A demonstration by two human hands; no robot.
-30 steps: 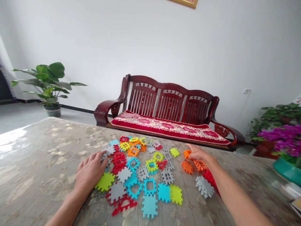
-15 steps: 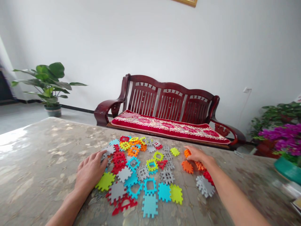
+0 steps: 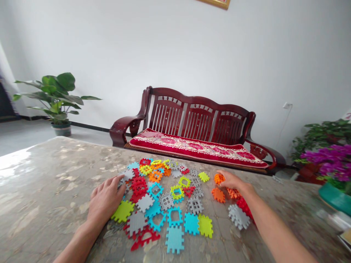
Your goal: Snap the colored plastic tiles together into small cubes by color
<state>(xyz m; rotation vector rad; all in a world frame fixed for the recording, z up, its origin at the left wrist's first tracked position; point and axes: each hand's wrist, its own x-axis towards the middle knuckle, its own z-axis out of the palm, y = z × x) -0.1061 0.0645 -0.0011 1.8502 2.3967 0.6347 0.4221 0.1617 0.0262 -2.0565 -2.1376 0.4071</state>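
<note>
Several flat toothed plastic tiles in blue, red, grey, green and orange lie spread on a marbled table. My left hand rests palm down at the pile's left edge, fingertips on a grey tile, next to a green tile. My right hand lies on the right side, fingers touching an orange tile. More orange tiles and a red one sit partly under that hand and forearm. A grey tile lies beside my right forearm.
A dark wooden bench with a red cushion stands beyond the table's far edge. A potted plant is on the floor at left. Purple flowers and a teal object sit at the table's right.
My right hand has shifted slightly over the orange tiles. My left hand has stayed in place on the grey tile.
</note>
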